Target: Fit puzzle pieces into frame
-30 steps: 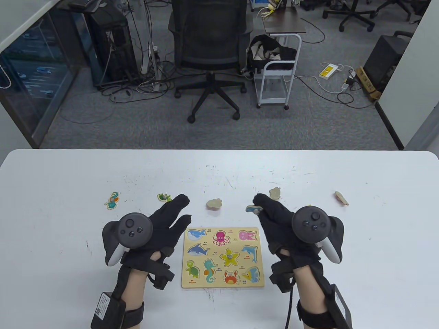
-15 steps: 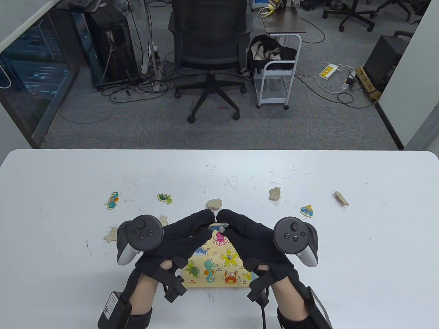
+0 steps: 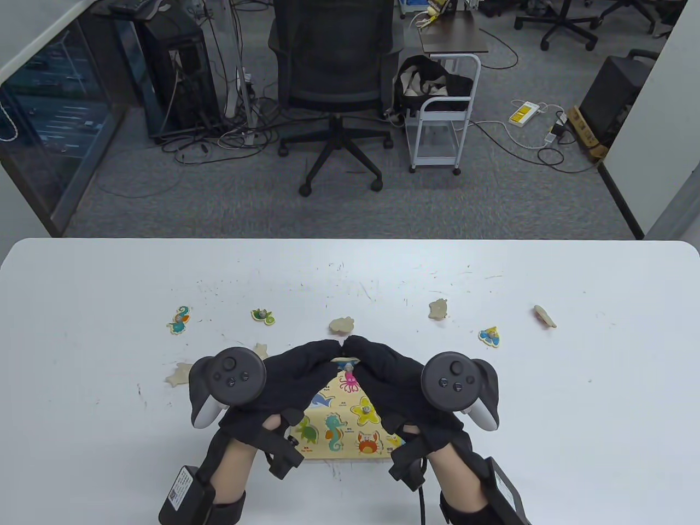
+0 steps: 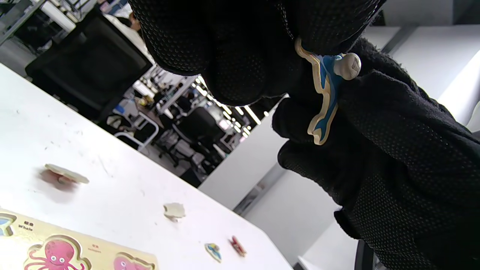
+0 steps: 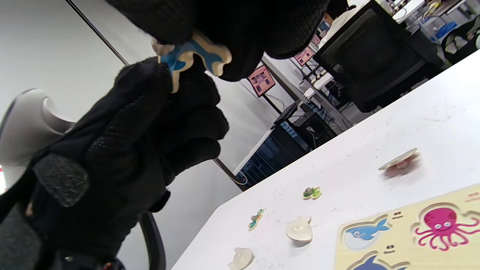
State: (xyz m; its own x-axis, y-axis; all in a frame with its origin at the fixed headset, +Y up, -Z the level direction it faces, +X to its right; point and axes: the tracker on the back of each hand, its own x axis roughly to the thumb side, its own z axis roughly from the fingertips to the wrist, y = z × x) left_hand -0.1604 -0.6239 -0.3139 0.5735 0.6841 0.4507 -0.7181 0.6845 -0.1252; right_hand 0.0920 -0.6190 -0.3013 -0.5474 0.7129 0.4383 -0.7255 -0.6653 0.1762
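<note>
A seahorse piece [image 3: 179,320] and a turtle piece [image 3: 262,315] are left lying on the table [image 3: 82,339]. A blue puzzle piece [image 3: 344,361] is pinched from both sides above the frame [image 3: 333,432], between the curled fingers of the left hand [image 3: 284,377] and right hand [image 3: 394,377]. Farther right, a shell piece [image 3: 489,336] is seen.

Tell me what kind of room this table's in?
Most likely an office or lab workspace: a mesh office chair, a computer tower with tangled cables, and a white rolling cart on grey carpet.
</note>
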